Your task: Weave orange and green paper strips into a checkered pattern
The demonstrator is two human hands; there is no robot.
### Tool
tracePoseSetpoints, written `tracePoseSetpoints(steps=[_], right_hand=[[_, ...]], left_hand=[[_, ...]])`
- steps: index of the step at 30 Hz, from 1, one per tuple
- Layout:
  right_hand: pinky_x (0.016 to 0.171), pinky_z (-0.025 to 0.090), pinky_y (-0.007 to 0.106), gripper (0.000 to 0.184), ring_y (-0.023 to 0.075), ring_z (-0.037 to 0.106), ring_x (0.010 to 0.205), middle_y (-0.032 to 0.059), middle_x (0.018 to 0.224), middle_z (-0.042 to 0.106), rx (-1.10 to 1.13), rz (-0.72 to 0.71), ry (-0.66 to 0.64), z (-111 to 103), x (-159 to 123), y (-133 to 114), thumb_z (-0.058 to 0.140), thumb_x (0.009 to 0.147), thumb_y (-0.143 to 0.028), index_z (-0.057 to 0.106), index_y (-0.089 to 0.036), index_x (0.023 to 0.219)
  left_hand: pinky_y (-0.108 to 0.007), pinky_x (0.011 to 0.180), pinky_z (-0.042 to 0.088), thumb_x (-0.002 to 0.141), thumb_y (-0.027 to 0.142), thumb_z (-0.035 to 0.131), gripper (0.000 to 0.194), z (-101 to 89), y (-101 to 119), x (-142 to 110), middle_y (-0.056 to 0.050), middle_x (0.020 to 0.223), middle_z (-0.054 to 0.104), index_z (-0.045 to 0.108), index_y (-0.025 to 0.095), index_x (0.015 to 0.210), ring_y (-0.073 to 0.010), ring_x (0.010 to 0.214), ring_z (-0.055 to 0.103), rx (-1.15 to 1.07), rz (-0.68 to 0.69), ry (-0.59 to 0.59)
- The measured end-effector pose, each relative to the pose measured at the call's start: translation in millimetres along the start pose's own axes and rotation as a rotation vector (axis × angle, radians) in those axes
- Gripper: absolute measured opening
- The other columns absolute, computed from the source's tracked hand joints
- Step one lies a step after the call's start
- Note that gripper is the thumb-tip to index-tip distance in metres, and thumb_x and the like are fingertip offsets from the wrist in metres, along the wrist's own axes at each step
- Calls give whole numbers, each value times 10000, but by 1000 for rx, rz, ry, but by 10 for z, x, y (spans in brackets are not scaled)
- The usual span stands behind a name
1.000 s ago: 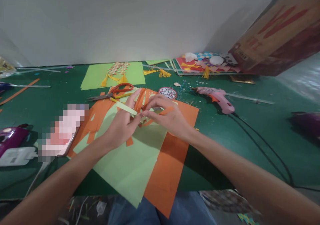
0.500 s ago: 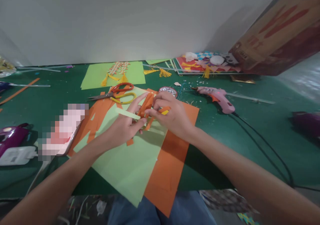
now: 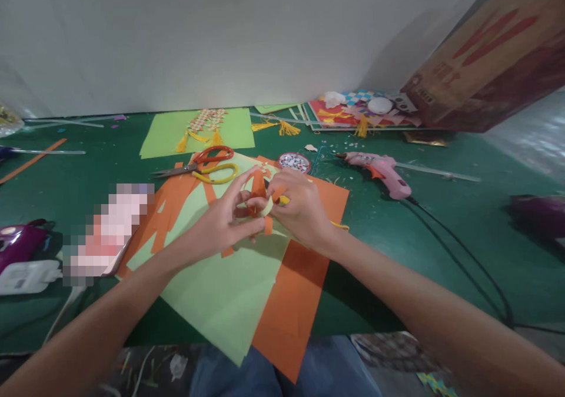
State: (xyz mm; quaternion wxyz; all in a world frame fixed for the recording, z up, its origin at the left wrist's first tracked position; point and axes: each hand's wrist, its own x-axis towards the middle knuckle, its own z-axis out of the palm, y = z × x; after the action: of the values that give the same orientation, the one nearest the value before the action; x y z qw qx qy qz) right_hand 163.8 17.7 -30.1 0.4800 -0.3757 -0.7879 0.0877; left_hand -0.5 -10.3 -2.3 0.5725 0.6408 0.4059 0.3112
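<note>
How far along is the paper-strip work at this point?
Looks done: the woven piece with yellow tassels, lying on the far green sheet. In hand: orange strips and a bent pale green strip, between the left hand and right hand. Probably left: finishing that bundle, since an orange end sticks out free. How much remains is hidden.

Scissors (image 3: 216, 172) lie on paper sheets (image 3: 212, 303) on the counter (image 3: 441, 238), phone (image 3: 108, 232) to their left, glue gun (image 3: 384, 172) to their right, paper bag (image 3: 481, 62) behind the gun.
</note>
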Motion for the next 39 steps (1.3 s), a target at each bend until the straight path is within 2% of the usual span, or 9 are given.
tracePoseSetpoints(steps=[6,9,14,17,20,25,29,34,39], right_hand=[[527,283,252,405,90,357,525,-40,543,425,76,206,-156,-49,35,-59,643,776,-411,390,-192,548],[511,286,241,340,94,375,549,-32,596,452,175,317,-256,-124,79,-87,560,823,-437,442,-189,623],[623,373,257,312,122,478,665,-3,696,534,263,274,-353,-220,139,-83,523,839,-453,479,-196,669],[768,416,305,216,162,543,842,32,860,608,265,200,-295,-207,132,-58,537,840,-413,535,-209,771],[822,425,343,133,187,551,947,67,986,613,164,167,-124,-198,115,-44,542,844,-335,562,-214,894],[752,430,356,113,194,559,814,55,782,602,-72,12,164,-268,112,-102,552,826,-277,559,-221,729],[522,368,264,231,114,458,510,-5,536,524,-130,-118,5,-224,43,-133,544,835,-312,560,-209,630],[460,328,210,213,67,405,426,-45,542,544,-78,14,-122,-50,-87,-129,568,823,-392,622,-192,872],[475,336,197,135,64,418,433,-55,523,530,-15,120,-100,-10,-96,-166,571,822,-323,606,-193,839]], left_hand=[[-256,614,540,719,114,631,822,-2,3,25,1,891,525,234,308,1412,-110,697,584,-16,-23,32],[-264,601,550,722,122,626,824,-5,36,30,-38,1008,537,219,302,1416,-119,725,589,-2,-45,96],[-279,669,544,736,127,628,755,-41,57,53,-48,1077,557,280,292,1386,-117,742,605,4,50,218],[-286,712,531,741,141,644,721,-74,26,65,-34,1042,571,312,283,1365,-107,725,605,33,99,295],[-292,726,526,745,151,650,706,-93,-3,76,-41,1068,571,319,287,1354,-117,757,617,26,100,343],[-272,731,512,727,133,658,652,-84,57,88,-38,1028,589,376,243,1305,-122,799,606,-75,42,431],[-278,732,508,712,137,673,600,-70,118,89,-47,1041,596,435,225,1255,-124,793,605,-159,-1,438],[-253,692,510,686,165,715,676,-74,69,85,-36,1037,589,404,244,1281,-129,798,622,-150,55,425],[-243,685,518,670,149,725,724,-76,24,87,-28,1014,587,375,236,1298,-106,734,625,-131,97,434]])
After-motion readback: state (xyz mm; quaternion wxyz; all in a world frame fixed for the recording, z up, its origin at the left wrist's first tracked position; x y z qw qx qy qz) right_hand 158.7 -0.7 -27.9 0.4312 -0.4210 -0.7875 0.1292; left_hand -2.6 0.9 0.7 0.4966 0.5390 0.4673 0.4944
